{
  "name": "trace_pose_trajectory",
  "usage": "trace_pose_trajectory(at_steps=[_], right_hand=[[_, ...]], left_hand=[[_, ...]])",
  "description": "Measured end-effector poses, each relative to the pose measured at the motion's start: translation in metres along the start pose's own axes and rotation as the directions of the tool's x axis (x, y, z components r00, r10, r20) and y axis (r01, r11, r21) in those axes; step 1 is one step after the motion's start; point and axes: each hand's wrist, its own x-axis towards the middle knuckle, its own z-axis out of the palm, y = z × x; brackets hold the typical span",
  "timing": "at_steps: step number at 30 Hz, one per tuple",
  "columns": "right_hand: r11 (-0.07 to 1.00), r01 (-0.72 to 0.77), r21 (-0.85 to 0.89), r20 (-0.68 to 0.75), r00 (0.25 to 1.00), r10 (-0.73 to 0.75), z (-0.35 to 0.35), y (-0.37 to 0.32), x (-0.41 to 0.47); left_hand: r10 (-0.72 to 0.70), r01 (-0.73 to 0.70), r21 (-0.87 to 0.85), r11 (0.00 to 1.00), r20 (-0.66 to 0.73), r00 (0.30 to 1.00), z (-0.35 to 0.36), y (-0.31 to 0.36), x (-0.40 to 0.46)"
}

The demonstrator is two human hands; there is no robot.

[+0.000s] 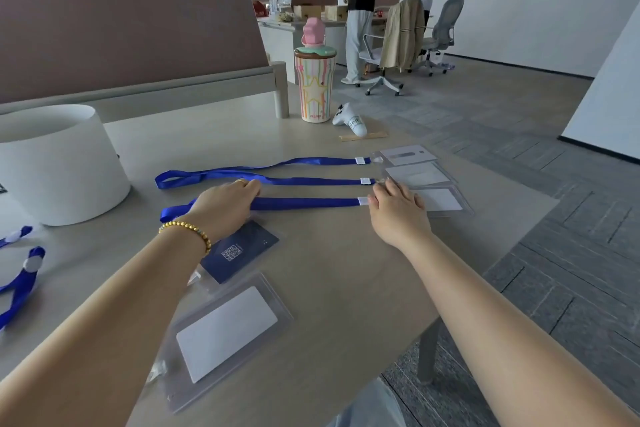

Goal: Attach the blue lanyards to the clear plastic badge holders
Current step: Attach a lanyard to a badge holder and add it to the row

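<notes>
Three blue lanyards lie in parallel across the table, each ending at a clear badge holder on the right. My left hand [225, 204] rests flat on the nearest lanyard [304, 203]. My right hand [398, 210] lies over that lanyard's white end clip and the edge of its badge holder [446, 201]; its fingertips are hidden. The middle lanyard [311, 180] meets a holder [419, 174], the far lanyard [311, 161] another holder [408, 154]. Two loose holders sit near me: one with a dark QR card [242, 250], one with a white card [227, 333]. More loose lanyards [20, 284] lie at the left edge.
A white round container [59, 163] stands at the left. A striped tumbler [314, 87] with a pink topper, a white controller [351, 120] and a wooden stick stand at the table's far side. The table edge runs diagonally on the right. Two people and office chairs are in the background.
</notes>
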Motion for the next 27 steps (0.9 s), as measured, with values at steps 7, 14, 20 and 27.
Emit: trace_pose_trajectory(at_steps=[7, 14, 20, 27], right_hand=[[0.999, -0.053, -0.011, -0.011, 0.999, 0.053, 0.0, -0.001, 0.008], [0.998, -0.068, -0.006, -0.029, 0.997, 0.068, 0.001, -0.001, 0.009], [0.997, -0.076, 0.014, -0.042, 0.996, 0.077, -0.001, -0.003, 0.006], [0.993, -0.08, 0.085, -0.275, 0.956, 0.101, -0.005, -0.003, 0.001]], left_hand=[[-0.194, 0.204, 0.123, 0.971, -0.091, 0.977, 0.011, -0.048, -0.018], [-0.392, 0.421, 0.18, 0.889, -0.176, 0.903, 0.015, -0.072, -0.028], [-0.536, 0.535, -0.045, 0.844, -0.132, 0.834, 0.012, -0.074, -0.029], [-0.554, 0.561, -0.195, 0.804, 0.096, 0.827, -0.017, -0.062, -0.011]])
